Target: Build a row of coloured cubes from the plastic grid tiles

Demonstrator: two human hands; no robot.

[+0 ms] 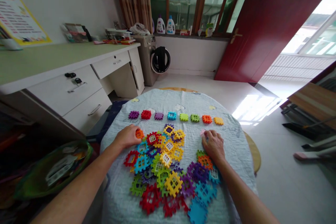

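My left hand [128,135] is closed around an orange building block [139,133] at the left edge of a loose pile of interlocking plastic blocks. My right hand [214,144] rests on the cloth to the right of the pile. Its curled fingers are on a pale pink block [202,132], mostly hidden by the hand. The pile holds red, yellow, blue, green and purple blocks, many with window cut-outs, such as a yellow window block [173,183] and a red one [150,198]. Beyond both hands a spaced row of blocks runs from a purple block [133,114] to a yellow-orange block [218,121].
A pale blue cloth [233,168] covers the round table. To the left stand a desk with drawers [70,84] and a green-rimmed basket [86,150]. Farther back are a washing machine [147,59] with its door open and a red door [246,42].
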